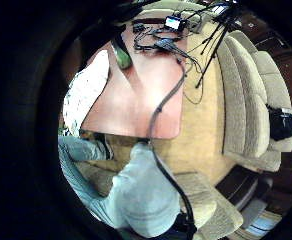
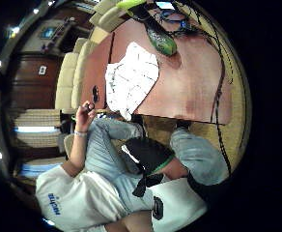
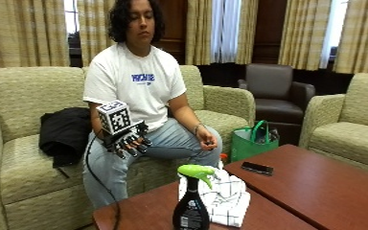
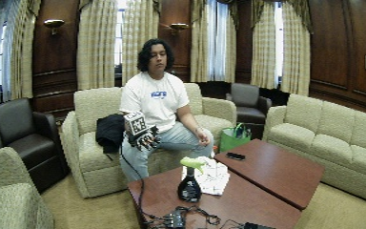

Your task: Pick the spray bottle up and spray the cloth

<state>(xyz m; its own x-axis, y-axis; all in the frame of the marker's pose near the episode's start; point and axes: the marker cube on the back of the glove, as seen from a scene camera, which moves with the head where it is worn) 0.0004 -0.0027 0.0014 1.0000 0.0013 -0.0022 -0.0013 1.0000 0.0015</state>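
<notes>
The spray bottle (image 3: 191, 203) is standing upright on the near table (image 3: 139, 211), its dark body topped by a lime-green trigger head (image 3: 195, 171). It is looking like rigid plastic, smooth and probably a little slick, and with a dark body you are not seeing how much liquid is inside, so expect anything from light to moderately weighty. The neck just under the green head is looking like the best place to take hold — your fingers wrap there and your index finger lands on the trigger. The nozzle seems to be pointing away from the cloth, so you are likely needing to turn it once lifted.

The white cloth (image 3: 225, 199) is lying folded just beside the bottle, soft and limp, possibly touching its base. It is not going to resist the spray.

Your gloved right hand (image 3: 126, 140) is hovering above your knee, well apart from the bottle — fingers relaxed and hanging, holding nothing. Your bare left hand (image 3: 204, 140) is resting on your thigh. A phone (image 3: 257, 168) is lying on the far table (image 3: 324, 187).
</notes>
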